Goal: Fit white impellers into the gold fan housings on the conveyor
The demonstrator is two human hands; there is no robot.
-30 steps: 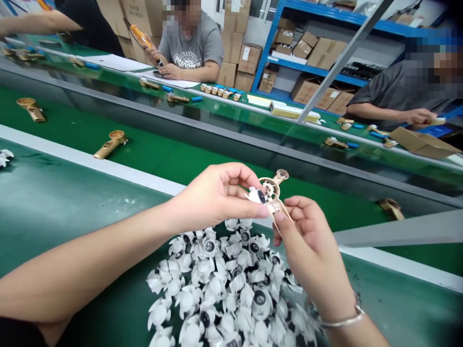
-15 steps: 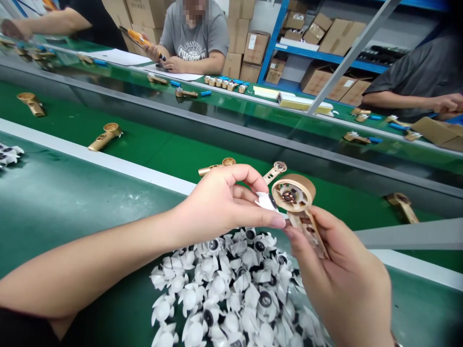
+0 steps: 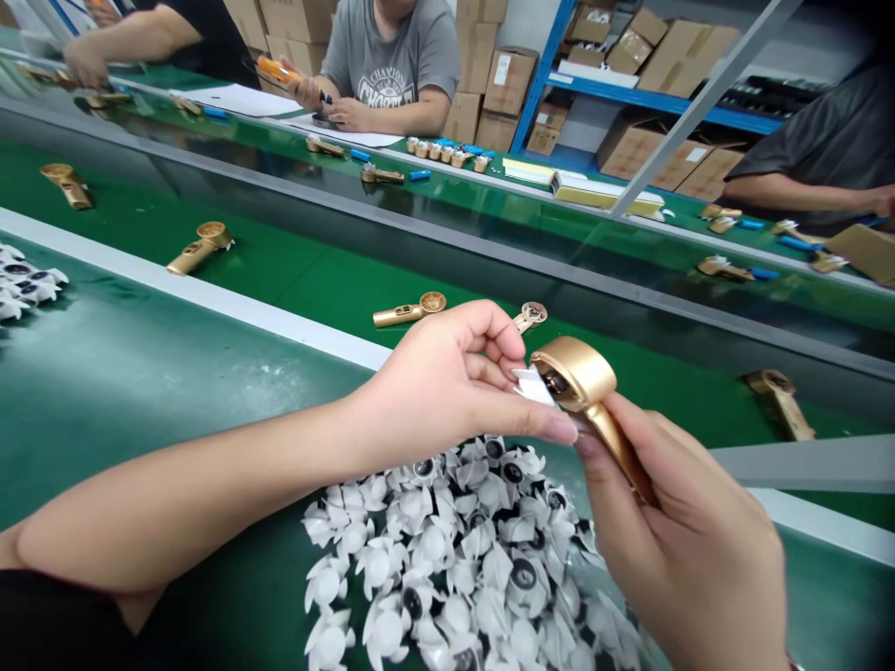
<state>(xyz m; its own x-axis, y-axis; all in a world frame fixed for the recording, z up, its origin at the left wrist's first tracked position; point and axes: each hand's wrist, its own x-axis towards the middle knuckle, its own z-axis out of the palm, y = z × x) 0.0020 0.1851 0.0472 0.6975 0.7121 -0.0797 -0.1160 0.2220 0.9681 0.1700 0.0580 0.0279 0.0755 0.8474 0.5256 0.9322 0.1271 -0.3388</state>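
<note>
My right hand (image 3: pixel 689 522) grips a gold handheld fan housing (image 3: pixel 584 373) by its handle, the round head up and its hollow side facing left. Between the thumb and fingers of my left hand (image 3: pixel 461 377) is a white fan blade (image 3: pixel 535 387), held against the open side of the head. Whether the blade is seated inside cannot be made out. Below both hands lies a heap of loose white fan blades (image 3: pixel 447 559), several with dark round hubs showing.
Gold fan housings (image 3: pixel 202 247) lie spaced along the green conveyor belt (image 3: pixel 300 280). More white blades (image 3: pixel 28 284) sit at the far left. A grey metal post (image 3: pixel 699 112) slants upward at right. Across the line, co-workers (image 3: pixel 392 65) sit among parts; cartons fill a blue shelf (image 3: pixel 650 102).
My right hand has turned the housing so its hollow face points toward the left. My left hand has brought the white blade up to the head's opening.
</note>
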